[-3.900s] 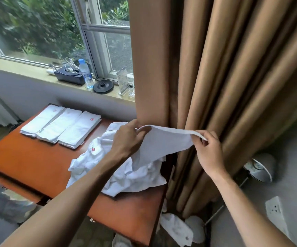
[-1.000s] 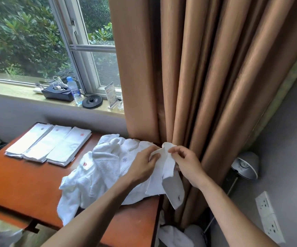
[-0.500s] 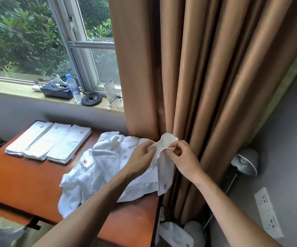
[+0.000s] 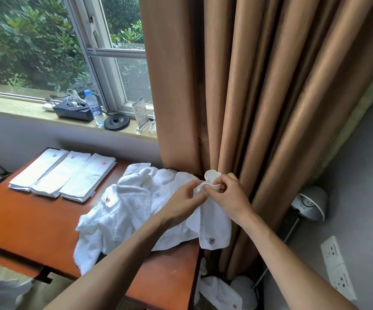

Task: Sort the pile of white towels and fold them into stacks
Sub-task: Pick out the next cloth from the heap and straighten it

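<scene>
A small white towel [image 4: 214,224] with a red flower logo hangs folded in front of the brown curtain. My left hand [image 4: 181,205] and my right hand [image 4: 228,194] pinch its top edge close together, above the table's right end. Under and left of it lies a crumpled pile of white towels [image 4: 125,211] on the orange wooden table [image 4: 24,220]. Three folded stacks [image 4: 62,175] lie side by side at the table's far left, each with a small logo.
The brown curtain [image 4: 259,97] hangs right behind my hands. On the windowsill stand a water bottle [image 4: 94,107], a black box [image 4: 73,110] and a black disc [image 4: 116,121]. A fallen towel [image 4: 221,294], a white lamp [image 4: 308,204] and a power strip [image 4: 337,267] lie on the floor at right.
My hands were apart with the towel spread wide; they have come together, doubling the towel so it hangs down. In the last second the pinched top edge rose slightly.
</scene>
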{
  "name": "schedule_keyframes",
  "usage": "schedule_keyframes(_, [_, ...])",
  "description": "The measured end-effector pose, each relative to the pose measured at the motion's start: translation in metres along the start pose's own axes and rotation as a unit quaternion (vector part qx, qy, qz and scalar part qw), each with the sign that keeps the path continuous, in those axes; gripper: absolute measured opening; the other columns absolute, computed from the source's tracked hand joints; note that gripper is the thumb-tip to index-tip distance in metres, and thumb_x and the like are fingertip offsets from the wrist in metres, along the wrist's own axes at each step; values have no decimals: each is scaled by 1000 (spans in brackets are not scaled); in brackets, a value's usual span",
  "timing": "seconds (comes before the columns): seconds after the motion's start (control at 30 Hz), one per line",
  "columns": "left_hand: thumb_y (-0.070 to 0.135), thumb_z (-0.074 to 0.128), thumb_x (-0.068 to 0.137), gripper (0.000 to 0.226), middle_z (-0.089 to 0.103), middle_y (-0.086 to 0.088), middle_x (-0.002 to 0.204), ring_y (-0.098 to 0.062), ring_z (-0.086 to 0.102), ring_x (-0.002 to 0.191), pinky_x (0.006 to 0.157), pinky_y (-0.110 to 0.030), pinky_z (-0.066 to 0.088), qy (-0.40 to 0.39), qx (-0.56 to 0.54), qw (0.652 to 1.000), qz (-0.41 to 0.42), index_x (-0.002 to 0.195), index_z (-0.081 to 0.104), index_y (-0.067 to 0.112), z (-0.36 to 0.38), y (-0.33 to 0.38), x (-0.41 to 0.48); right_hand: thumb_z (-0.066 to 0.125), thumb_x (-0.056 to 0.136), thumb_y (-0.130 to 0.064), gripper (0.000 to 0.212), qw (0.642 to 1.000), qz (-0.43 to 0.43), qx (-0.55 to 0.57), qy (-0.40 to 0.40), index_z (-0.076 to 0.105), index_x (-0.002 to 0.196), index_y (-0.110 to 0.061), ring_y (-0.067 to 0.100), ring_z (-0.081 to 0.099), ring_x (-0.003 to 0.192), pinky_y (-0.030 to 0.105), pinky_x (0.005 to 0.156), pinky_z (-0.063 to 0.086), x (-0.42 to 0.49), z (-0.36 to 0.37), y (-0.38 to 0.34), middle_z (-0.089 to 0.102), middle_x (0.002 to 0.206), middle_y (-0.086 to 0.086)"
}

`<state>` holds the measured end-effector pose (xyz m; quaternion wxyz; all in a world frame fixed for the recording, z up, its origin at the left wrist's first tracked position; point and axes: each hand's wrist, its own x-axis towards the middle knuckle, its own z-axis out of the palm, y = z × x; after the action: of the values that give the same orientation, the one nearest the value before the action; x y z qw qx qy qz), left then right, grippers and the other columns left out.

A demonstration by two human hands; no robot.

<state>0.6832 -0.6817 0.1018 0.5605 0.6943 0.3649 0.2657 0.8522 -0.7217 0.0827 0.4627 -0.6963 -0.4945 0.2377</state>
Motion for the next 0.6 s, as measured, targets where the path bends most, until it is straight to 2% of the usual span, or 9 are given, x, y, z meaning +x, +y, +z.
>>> schedule_keyframes(0.07, [26,61,104,29,72,6,121,-5,66,115,99,-28,53,12,40,999,23,132,63,17,1,-1,1,84,85,-26,25,1000,4,4,2,64,81,-12,3,50,69,17,68,44,0,-1,0,53,93,1])
schedule_keyframes(0.13, [10,56,105,30,70,-2,125,-14,64,119,104,-35,51,5,80,996,40,134,61,10,0,-4,3,85,84,-28,25,1000,7,10,-3,64,79,-15,2,49,69,17,68,43,0,-3,2,51,91,-2])
schedule_keyframes(0.23, [5,49,105,31,70,-3,124,-15,63,118,103,-34,49,9,134,989,55,133,61,8,-2,-5,6,86,83,-34,26,1000,13,18,-17,66,80,-18,3,49,71,17,70,44,0,-7,5,53,94,1])
schedule_keyframes(0.33, [8,45,106,27,68,0,115,-8,62,103,88,-26,46,24,163,983,79,128,61,13,-4,-5,7,85,83,-39,25,1000,8,8,-19,66,80,-23,5,53,74,15,70,44,2,-11,7,54,96,-2])
schedule_keyframes(0.43, [8,42,106,22,63,-3,93,-18,56,76,69,-34,46,45,171,977,118,121,52,21,-7,-2,9,83,84,-41,22,1000,2,-5,-24,66,80,-27,3,54,77,10,68,42,2,-18,10,53,95,-5])
schedule_keyframes(0.5, [12,39,107,18,51,11,72,-11,44,60,56,-26,37,65,167,973,146,115,48,26,-10,0,13,81,86,-40,20,1000,0,-2,-15,66,83,-28,-3,52,74,7,67,40,3,-22,13,50,93,-6])
schedule_keyframes(0.53, [15,38,108,17,44,11,66,-9,38,56,54,-23,33,73,167,971,155,112,47,28,-12,1,15,81,87,-39,19,1000,-5,-7,-6,66,84,-27,-5,50,72,6,66,39,3,-24,14,49,92,-6])
schedule_keyframes(0.6, [16,37,109,17,37,1,62,-12,34,53,52,-27,31,86,170,969,157,107,47,30,-19,2,19,81,88,-37,18,999,-16,-27,8,67,86,-26,-4,50,72,6,67,39,5,-28,16,48,92,-5])
